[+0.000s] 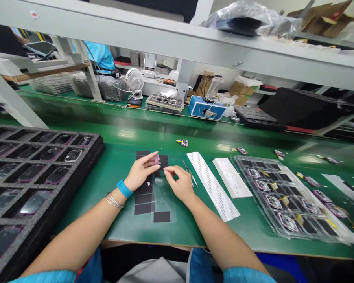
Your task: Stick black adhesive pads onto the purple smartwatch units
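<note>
Left hand (140,171) was pinching a small purple piece (157,159) between thumb and fingertips, wrist lifted off the worktop (194,135), with a blue wristband (124,188) and thin silver bangles (114,200) on that arm. Right hand (179,182) came in from the other side, thumb and forefinger nearly closed and just beside the piece; from my remote view I could not tell whether they had hold of anything. Slim tweezers (184,164) showed at that hand, but I could not tell if they were gripped or just lying under it. Both forearms reached forward, and the piece sat above a clear film (163,200) carrying a column of black pads (161,216). To the right lay a white strip (212,186) with rows of tiny print, too small for me to read, then a white sheet (231,177) and a clear tray (283,196) of small purple-edged parts. A black foam tray (32,177) held device parts on the left. Further along stood a blue box unit (207,108), no writing I could read.
</note>
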`<state>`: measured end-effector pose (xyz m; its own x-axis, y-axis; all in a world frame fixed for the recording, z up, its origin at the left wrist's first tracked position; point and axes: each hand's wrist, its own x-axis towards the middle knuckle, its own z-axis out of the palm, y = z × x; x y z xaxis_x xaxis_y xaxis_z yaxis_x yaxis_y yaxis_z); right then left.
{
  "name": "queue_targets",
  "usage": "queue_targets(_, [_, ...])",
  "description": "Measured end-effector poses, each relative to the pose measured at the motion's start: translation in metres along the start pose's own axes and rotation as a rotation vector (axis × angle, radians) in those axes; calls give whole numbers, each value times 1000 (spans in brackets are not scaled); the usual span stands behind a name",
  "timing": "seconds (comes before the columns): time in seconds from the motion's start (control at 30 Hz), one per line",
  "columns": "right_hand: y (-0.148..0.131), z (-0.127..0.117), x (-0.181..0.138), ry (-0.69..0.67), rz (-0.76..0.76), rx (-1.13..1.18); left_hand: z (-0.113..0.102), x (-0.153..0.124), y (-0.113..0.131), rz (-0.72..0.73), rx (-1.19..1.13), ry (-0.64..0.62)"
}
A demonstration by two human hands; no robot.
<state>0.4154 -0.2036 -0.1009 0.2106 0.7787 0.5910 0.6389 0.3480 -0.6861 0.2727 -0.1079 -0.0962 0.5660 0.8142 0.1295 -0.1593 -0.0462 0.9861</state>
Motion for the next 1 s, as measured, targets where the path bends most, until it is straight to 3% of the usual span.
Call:
queue_targets(0.1, [3,-1,1,-3,8,-8,-2,-3,-1,249,499,93])
queue_targets(0.17, [3,0,1,-4,15,-17,-3,-3,-2,354,679,116])
queue_targets(0.4, [6,0,0,-26,12,-70,-3,-5,4,446,836,153])
queue_targets(0.5, [10,-2,0,-12,-6,-100,-6,-38,34,510,828,269])
queue_targets(0.67, [14,-1,-1,-16,-54,-154,-33,-129,104,648,1033,456])
queue_targets(0.77, [8,-2,-3,-48,-102,-185,-90,-149,141,568,1327,684])
queue_targets(0.87, [3,-2,-4,-66,-148,-216,-185,-137,164,181,1510,805])
queue_targets(1.0, [3,-4,-2,-31,-172,-250,-307,-127,165,-407,1471,1009])
